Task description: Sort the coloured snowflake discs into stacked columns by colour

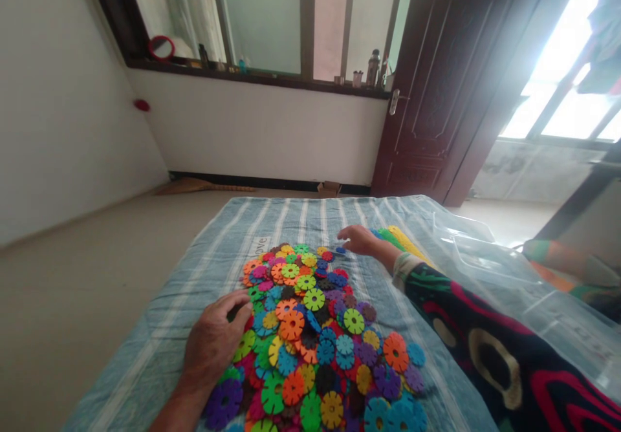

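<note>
A heap of colourful notched plastic discs (314, 299) spreads over the striped blue cloth (169, 328). At the heap's left edge is my left hand (216, 335), its thumb and forefinger curled together against the discs. What lies between those fingertips is hidden. Beyond the heap's far right side, my right hand (361, 239) reaches over the cloth with its fingers stretched to the left. A small blue disc (341, 250) lies just below those fingertips. Near the right wrist, rows of yellow pieces (407, 243) and green pieces (389, 237) lie partly behind the arm.
Clear plastic boxes (495, 260) stand on the right, beyond my patterned sleeve. A broom (194, 185) and a small cardboard box (328, 189) are on the floor by the wall. The dark red door (436, 83) is at the back right. Bottles and cups line the windowsill (291, 81).
</note>
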The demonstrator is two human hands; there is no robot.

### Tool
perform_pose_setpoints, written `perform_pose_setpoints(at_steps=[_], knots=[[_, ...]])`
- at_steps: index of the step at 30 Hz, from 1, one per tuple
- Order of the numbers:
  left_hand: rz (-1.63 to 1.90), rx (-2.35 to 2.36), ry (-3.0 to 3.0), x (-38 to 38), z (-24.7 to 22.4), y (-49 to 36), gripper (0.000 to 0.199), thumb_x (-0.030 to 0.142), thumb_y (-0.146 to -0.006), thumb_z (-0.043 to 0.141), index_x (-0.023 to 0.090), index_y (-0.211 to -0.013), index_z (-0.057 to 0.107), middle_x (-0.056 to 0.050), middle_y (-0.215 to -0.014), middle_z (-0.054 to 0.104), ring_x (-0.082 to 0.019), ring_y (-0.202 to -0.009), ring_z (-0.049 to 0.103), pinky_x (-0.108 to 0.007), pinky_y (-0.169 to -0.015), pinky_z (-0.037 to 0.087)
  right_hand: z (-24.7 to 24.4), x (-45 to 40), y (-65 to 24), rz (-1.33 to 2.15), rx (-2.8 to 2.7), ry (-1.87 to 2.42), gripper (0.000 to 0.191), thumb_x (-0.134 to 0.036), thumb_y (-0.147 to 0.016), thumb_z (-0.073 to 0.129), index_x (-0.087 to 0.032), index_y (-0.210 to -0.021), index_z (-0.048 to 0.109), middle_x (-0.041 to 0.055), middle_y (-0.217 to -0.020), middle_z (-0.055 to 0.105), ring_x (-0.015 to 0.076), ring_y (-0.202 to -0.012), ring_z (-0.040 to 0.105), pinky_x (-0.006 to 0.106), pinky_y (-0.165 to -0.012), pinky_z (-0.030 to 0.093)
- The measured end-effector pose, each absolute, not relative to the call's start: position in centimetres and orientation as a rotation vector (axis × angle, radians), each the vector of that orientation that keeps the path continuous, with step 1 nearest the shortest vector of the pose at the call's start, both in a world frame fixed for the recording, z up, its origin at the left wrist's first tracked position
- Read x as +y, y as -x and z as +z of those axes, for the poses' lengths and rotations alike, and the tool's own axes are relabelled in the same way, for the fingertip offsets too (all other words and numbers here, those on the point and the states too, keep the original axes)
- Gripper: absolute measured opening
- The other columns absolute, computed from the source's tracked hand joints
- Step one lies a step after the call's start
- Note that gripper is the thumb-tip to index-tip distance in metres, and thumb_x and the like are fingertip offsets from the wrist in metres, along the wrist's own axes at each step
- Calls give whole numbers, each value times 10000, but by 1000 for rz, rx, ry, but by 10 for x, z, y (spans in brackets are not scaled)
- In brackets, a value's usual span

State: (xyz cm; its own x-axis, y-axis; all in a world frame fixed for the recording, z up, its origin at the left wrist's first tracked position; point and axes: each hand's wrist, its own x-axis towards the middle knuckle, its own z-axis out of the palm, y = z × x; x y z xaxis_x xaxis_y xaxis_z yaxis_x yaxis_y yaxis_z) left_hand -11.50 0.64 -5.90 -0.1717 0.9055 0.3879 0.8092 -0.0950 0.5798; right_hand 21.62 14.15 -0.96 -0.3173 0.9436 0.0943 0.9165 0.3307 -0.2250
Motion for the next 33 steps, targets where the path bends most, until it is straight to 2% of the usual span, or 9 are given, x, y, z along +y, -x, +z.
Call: perform_pose_setpoints(at_steps=[6,13,16,21,27,33], knots=[[1146,2000,-1938,2,-54,112,312,466,-699,489,228,-754,682,-49,-982,750,-238,-935,682,-323,-926,504,-5,113,-185,243,-2426,1522,250,-231,-816,607,-210,-1035,725,42,-995,727,183,-926,658,239,-784,467],[1164,1996,-1954,-1,-50,109,291,443,-707,488,232,-751,683,-46,-989,752,-227,-930,684,-322,-927,503,-5,109,-154,267,-2503,1382,375,-177,-803,570,-233,-1157,680,72,-1162,687,200,-1017,637,246,-823,457],[1165,1981,-1976,-2,-49,110,274,431,-718,494,234,-745,684,-41,-982,753,-217,-919,684,-309,-920,504,-7,115,-144,293,-2547,1352,376,-168,-811,544,-242,-1155,681,62,-1097,712,182,-941,654,226,-764,456],[1140,1983,-1983,-3,-48,109,272,420,-725,497,228,-755,688,-44,-986,752,-216,-926,682,-303,-931,496,-9,119,-136,334,-2602,1308,310,-196,-764,613,-269,-1044,723,17,-1012,730,158,-876,648,191,-707,436],[1106,2002,-1953,-3,-48,109,286,418,-730,484,222,-766,690,-47,-1006,746,-224,-954,679,-316,-931,496,-7,119,-137,347,-2506,1379,341,-95,-718,588,-214,-999,741,47,-948,732,162,-825,641,207,-672,430],[1122,2004,-1951,-2,-49,109,279,426,-719,489,231,-747,685,-41,-999,748,-223,-946,680,-314,-935,496,2,117,-142,496,-2399,1394,274,-59,-694,594,-161,-887,760,18,-770,713,104,-657,600,172,-570,399]])
